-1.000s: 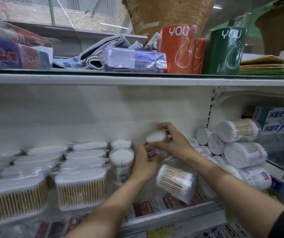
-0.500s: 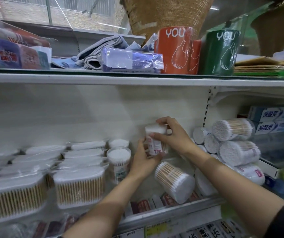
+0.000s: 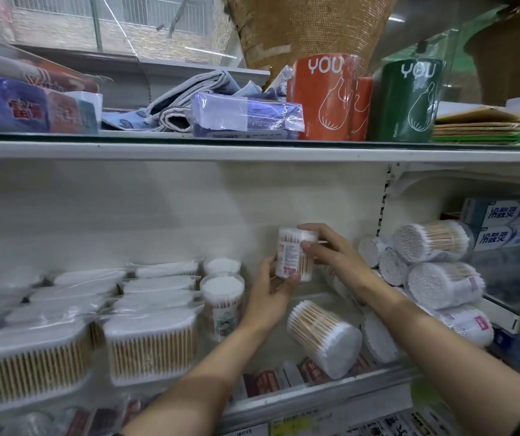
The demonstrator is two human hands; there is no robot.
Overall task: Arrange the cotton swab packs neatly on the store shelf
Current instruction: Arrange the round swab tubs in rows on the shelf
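The round cotton swab tub (image 3: 293, 256) stood upright in the air between both hands, in front of the shelf's back wall, above the gap between the upright tubs (image 3: 222, 295) on the left and a tub lying on its side (image 3: 324, 336) on the shelf (image 3: 315, 401). It looked light and stiff, a thin clear plastic cylinder with a smooth, probably slippery wall; a hold around the sides near top and bottom seemed safest, since hard squeezing might buckle it or pop the lid. The left hand (image 3: 268, 297) cupped it from below, thumb and fingers curled against its lower edge. The right hand (image 3: 331, 256) pinched its upper part, fingers over the top rim and thumb on the labelled side. More tubs lay stacked on their sides (image 3: 434, 265) to the right, and flat rectangular swab packs (image 3: 150, 347) sat in rows to the left.
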